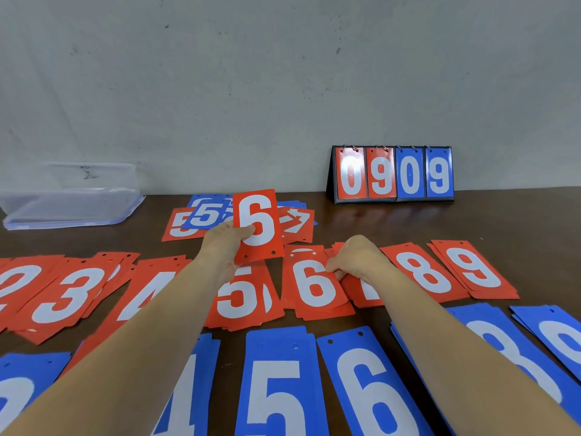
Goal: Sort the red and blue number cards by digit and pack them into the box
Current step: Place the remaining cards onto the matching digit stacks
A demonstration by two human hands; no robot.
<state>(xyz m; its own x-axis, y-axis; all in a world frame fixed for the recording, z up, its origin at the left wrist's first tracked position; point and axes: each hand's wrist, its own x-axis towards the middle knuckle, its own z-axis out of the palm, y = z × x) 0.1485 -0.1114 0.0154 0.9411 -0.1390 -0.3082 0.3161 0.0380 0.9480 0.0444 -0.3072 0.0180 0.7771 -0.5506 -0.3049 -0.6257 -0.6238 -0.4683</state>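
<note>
My left hand [221, 247] holds a red 6 card [258, 225] upright above the table, thumb across its face. My right hand [356, 256] pinches the right edge of the red 6 pile [314, 284], fingers curled. Red piles lie in a row across the table: 2 [15, 284], 3 [69, 297], 4 [147, 287], 5 [242, 300], 8 [421, 272] and 9 [471, 269]. Blue piles lie nearer me: 5 [279, 388], 6 [367, 391], 8 [509, 350]. An unsorted heap of red and blue cards [201, 218] sits behind the held card.
A clear plastic box [72, 196] stands at the back left against the grey wall. A black flip scoreboard [393, 174] showing 0 9 0 9 stands at the back right. The table is dark brown wood [345, 218].
</note>
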